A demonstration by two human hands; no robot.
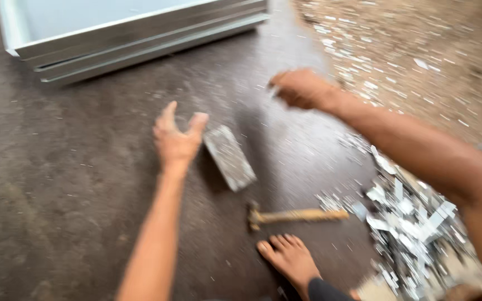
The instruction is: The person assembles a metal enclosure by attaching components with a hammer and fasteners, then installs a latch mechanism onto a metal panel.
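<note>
- Bare foot (291, 259) at bottom edge, toes on dark floor (73, 184), dark trouser hem behind it.
- Hammer (294, 215) w/ wooden handle lay flat on floor just beyond toes; metal head at left end, handle running to the right. No hand touched it.
- Heap of small cut metal strips (414, 223) lay bottom right, partly under right forearm; more bits strewn up the floor toward top right.
- Grey rectangular block (230, 157), dusty and flecked, lay on floor mid-frame, angled; long axis ran upper left to lower right, above hammer head.
- Left hand (177, 139) sat just left of block's upper end; fingers (199, 121) spread and curled, open, held nothing. Thumb side close to block; contact could not be told through blur.
- Right hand (302, 89) was raised above floor, up and right of block, well apart from it; fingers closed in loose fist. A pale sliver showed at knuckle side; motion blur too heavy to tell what, if anything, was gripped.
- Stack of flat pale metal frames (140, 39) lay on floor top left, long edges toward the hands, well apart from both.
</note>
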